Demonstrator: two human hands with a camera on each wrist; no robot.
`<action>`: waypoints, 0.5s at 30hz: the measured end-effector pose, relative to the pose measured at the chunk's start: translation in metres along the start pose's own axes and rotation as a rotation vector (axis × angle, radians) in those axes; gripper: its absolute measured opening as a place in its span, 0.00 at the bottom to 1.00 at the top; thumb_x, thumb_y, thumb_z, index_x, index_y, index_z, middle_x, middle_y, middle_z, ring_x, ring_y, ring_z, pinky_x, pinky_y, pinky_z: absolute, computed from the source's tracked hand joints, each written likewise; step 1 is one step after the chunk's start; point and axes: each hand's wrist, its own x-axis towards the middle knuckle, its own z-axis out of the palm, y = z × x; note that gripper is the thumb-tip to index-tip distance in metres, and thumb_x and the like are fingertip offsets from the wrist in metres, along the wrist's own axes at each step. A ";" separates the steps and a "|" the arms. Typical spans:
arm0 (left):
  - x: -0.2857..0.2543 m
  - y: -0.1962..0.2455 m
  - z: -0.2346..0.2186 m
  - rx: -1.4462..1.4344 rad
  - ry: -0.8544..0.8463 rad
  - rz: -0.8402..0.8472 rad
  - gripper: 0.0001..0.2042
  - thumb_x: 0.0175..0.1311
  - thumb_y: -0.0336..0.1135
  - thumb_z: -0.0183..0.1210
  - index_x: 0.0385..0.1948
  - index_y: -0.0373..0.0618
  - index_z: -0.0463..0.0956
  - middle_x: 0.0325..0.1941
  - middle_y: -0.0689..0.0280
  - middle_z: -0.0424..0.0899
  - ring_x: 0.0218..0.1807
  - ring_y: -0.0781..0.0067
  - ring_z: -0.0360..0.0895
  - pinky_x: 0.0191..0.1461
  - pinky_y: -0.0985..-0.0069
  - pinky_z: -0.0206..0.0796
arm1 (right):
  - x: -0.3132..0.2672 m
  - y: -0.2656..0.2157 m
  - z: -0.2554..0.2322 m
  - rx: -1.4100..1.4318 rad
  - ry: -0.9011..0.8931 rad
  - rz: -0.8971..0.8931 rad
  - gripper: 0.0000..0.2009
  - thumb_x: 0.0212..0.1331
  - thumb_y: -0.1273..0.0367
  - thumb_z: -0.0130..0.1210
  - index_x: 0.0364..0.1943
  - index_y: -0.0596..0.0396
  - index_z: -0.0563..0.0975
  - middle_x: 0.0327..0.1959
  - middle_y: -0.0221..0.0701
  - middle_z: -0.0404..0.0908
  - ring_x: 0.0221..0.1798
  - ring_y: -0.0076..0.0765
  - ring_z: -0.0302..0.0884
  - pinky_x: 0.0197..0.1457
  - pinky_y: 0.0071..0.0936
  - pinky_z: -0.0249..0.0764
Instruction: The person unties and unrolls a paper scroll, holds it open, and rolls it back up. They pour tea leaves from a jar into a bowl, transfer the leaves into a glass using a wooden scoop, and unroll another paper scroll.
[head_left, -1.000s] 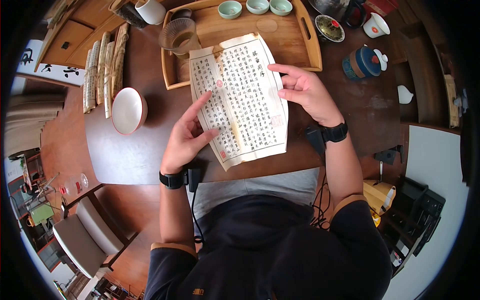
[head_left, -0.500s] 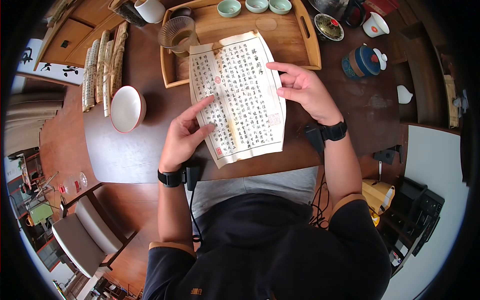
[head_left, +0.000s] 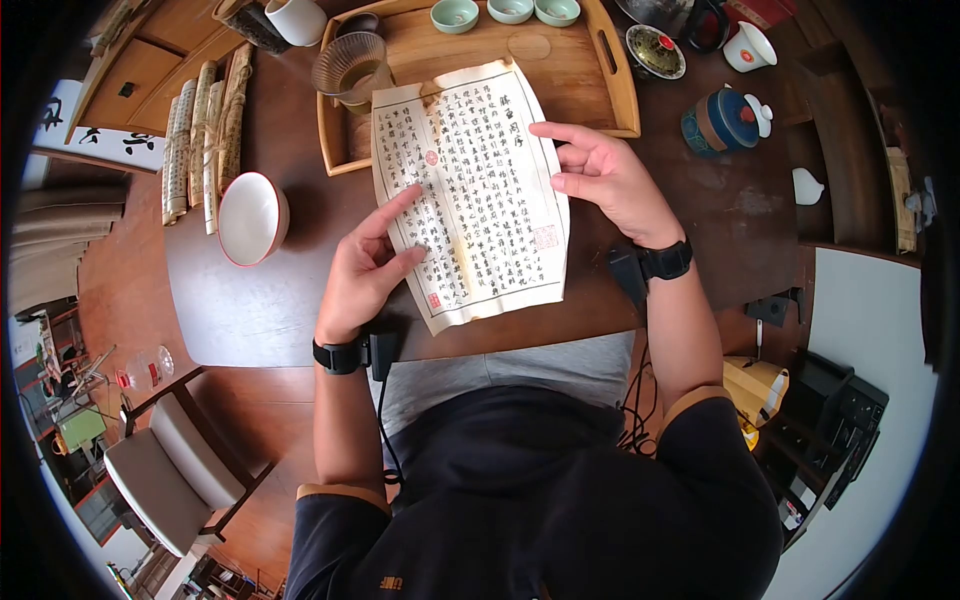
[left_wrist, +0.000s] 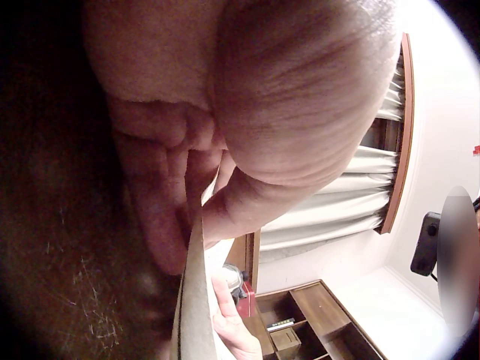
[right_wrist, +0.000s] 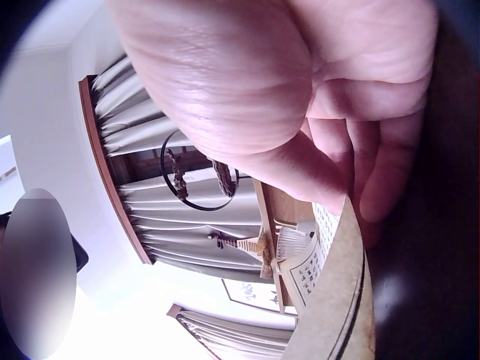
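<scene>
A yellowed calligraphy sheet with brown-stained edges, columns of black characters and red seals is held up over the near part of the table. My left hand pinches its left edge, with the thumb and index finger showing over the writing. On the other side, my right hand grips the right edge between thumb and fingers. The left wrist view shows the paper's edge running in between thumb and fingers. From the right wrist, the curved paper likewise passes between thumb and fingers.
Behind the sheet stands a wooden tray with a ribbed glass pitcher and green cups. A white bowl and tied scrolls are at left. A blue jar and lidded bowl stand at right.
The sheet's lower edge has risen slightly, and the left thumb has shifted a little left and up along the paper. Both hands keep their hold.
</scene>
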 end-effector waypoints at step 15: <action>0.000 0.000 0.000 -0.007 0.000 -0.009 0.34 0.63 0.14 0.58 0.73 0.36 0.60 0.71 0.60 0.72 0.66 0.75 0.72 0.71 0.74 0.64 | 0.000 -0.001 0.001 -0.007 0.005 0.005 0.27 0.64 0.83 0.52 0.69 0.61 0.68 0.54 0.38 0.85 0.55 0.26 0.82 0.62 0.26 0.75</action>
